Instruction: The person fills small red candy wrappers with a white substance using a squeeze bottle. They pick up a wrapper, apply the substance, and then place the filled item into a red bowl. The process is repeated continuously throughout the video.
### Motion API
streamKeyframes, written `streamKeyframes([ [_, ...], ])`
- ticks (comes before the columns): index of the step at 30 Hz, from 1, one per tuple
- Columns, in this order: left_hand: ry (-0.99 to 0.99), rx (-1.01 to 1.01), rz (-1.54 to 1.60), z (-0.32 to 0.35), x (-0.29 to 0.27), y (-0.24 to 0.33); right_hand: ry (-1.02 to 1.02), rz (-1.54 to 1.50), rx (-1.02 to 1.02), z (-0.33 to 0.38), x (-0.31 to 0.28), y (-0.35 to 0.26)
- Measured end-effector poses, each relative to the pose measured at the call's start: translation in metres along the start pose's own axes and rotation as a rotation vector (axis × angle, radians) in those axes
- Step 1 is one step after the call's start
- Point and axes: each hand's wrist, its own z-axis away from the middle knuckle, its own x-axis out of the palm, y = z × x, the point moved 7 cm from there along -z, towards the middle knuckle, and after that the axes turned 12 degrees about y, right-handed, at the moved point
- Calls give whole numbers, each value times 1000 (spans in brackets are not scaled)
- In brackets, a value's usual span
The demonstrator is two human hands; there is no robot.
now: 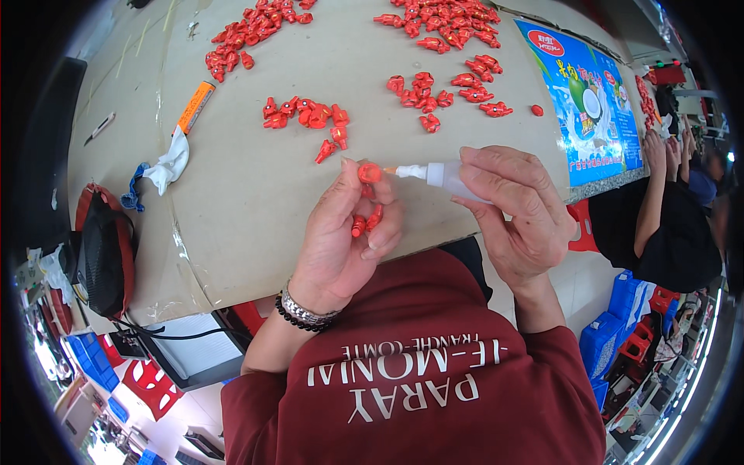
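Observation:
My left hand (337,236) pinches a small red plastic piece (370,172) between thumb and forefinger, its round end turned to the right. More such red pieces (366,223) rest in the palm under the curled fingers. A translucent white squeeze bottle (451,180) lies sideways in my right hand (515,209), fingers wrapped round it. Its narrow nozzle, orange at the tip, points left and reaches the pinched piece or stops just beside it; I cannot tell which. Just beyond my left hand lies a loose cluster of red pieces (314,115) on the table.
Farther off on the table (232,170) lie several heaps of red pieces (457,27). An orange-wrapped stick (195,108), a white cloth (168,161), a cutter knife (99,129) and a black bag (105,252) are at left. A blue poster (581,101) covers the right end; another person (651,209) sits beyond.

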Motion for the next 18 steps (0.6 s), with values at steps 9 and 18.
streamKeyframes([
  [9, -67, -24, -32, 0, 0, -2, -16, 22, -27, 0, 3, -3],
  [18, -49, -24, -23, 0, -1, -2, -22, 61, -16, -2, 3, -5],
])
